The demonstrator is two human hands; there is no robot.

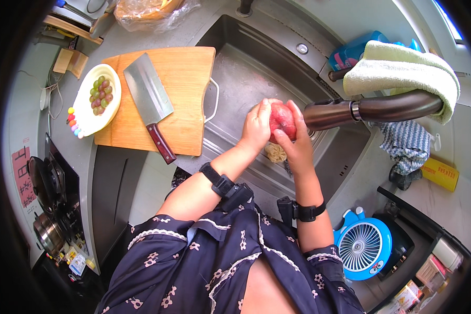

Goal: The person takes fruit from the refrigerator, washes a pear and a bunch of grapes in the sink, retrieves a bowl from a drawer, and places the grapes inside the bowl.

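Note:
A round red fruit, perhaps a pomegranate, is held between my two hands over the metal sink. My left hand presses against its left side. On its right side, my right hand has fingers and thumb around it. The spout of the dark faucet points at the fruit from the right. On the wooden cutting board left of the sink lies a cleaver with a dark red handle. A pale bowl of grapes rests at the board's left edge.
A light green towel drapes over the faucet. A tan scrubber lies in the sink below my hands. Beyond the board is a basket in clear plastic. A blue fan stands at the lower right, and a checked cloth hangs above it.

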